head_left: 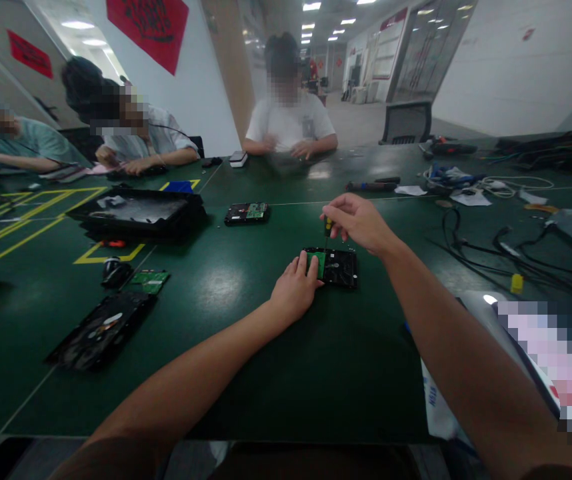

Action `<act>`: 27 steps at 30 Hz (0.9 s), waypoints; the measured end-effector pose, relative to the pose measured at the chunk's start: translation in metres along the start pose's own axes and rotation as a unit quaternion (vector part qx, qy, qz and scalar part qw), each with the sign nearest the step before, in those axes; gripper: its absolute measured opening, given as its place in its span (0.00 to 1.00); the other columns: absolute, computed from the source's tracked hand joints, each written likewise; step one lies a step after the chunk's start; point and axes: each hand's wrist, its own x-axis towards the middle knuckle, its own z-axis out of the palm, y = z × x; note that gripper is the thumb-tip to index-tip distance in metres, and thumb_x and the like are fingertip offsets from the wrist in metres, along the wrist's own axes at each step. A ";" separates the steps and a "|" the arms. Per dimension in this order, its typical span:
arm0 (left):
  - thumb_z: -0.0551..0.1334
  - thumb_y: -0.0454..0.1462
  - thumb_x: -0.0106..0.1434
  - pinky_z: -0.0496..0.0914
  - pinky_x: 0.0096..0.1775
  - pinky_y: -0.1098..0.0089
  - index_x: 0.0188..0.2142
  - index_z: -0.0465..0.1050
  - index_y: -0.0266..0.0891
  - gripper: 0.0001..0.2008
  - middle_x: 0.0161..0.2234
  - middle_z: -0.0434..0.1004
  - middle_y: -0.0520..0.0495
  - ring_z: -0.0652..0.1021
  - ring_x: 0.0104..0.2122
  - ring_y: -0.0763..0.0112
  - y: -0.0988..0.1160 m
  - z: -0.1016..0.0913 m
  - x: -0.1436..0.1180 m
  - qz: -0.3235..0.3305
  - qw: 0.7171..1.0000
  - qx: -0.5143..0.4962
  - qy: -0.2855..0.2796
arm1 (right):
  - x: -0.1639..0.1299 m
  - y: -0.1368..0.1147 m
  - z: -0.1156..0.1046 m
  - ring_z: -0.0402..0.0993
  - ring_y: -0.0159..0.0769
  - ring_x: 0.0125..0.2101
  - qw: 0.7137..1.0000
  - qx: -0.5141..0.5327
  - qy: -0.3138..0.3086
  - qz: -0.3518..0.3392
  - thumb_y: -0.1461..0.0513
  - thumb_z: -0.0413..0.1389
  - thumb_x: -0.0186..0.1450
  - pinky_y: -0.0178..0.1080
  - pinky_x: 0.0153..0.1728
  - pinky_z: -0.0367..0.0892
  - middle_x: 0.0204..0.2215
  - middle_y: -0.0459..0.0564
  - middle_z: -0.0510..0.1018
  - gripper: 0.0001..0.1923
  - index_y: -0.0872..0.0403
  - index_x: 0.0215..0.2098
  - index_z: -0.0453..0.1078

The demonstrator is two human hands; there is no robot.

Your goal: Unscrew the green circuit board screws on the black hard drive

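Observation:
A black hard drive (pixel 342 268) with a green circuit board (pixel 321 265) lies flat on the green table in front of me. My left hand (pixel 296 285) holds its left end, fingers over the board and thumb along the near edge. Above the drive, my right hand (pixel 359 221) grips a small screwdriver (pixel 327 228) with a black and yellow handle. The screwdriver stands nearly upright, its shaft reaching down to the board's right edge; the exact contact of the tip is too small to tell. Several tiny screws (pixel 349 246) seem to lie just behind the drive.
Another hard drive (pixel 247 213) lies further back. To the left are a black tray (pixel 139 212), a loose circuit board (pixel 149 281) and a dark casing (pixel 101 330). Cables (pixel 486 250) spread on the right beside a pixelated screen (pixel 556 360). A person (pixel 291 123) sits opposite; others sit left.

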 end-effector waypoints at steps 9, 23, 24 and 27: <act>0.52 0.45 0.78 0.66 0.66 0.52 0.72 0.53 0.31 0.30 0.72 0.53 0.22 0.65 0.69 0.42 0.000 0.001 0.000 0.001 1.000 -0.005 0.002 | 0.003 0.006 -0.005 0.69 0.27 0.22 0.999 -0.039 -0.010 -0.017 0.48 0.57 0.71 0.35 0.20 0.59 0.31 0.46 0.78 0.16 0.50 0.42 0.76; 0.52 0.45 0.77 0.66 0.65 0.52 0.72 0.52 0.32 0.30 0.72 0.53 0.23 0.65 0.70 0.44 0.000 0.002 0.000 -0.002 1.000 -0.007 0.004 | 0.003 0.004 -0.003 0.71 0.28 0.22 0.999 -0.022 -0.023 -0.005 0.50 0.55 0.72 0.35 0.19 0.60 0.35 0.49 0.81 0.15 0.51 0.45 0.76; 0.52 0.45 0.77 0.66 0.65 0.52 0.72 0.53 0.31 0.30 0.72 0.53 0.23 0.65 0.70 0.44 0.000 0.002 0.000 -0.001 1.000 -0.005 0.005 | 0.003 0.005 -0.003 0.70 0.28 0.22 0.999 -0.034 -0.017 -0.013 0.50 0.56 0.72 0.34 0.19 0.60 0.33 0.48 0.80 0.15 0.51 0.44 0.76; 0.53 0.45 0.77 0.66 0.66 0.53 0.72 0.53 0.32 0.30 0.72 0.54 0.23 0.66 0.69 0.45 0.000 0.002 0.000 -0.003 1.000 0.000 0.006 | 0.002 0.006 -0.003 0.70 0.29 0.22 0.999 -0.044 -0.001 -0.011 0.49 0.60 0.69 0.34 0.19 0.60 0.29 0.47 0.78 0.15 0.51 0.38 0.73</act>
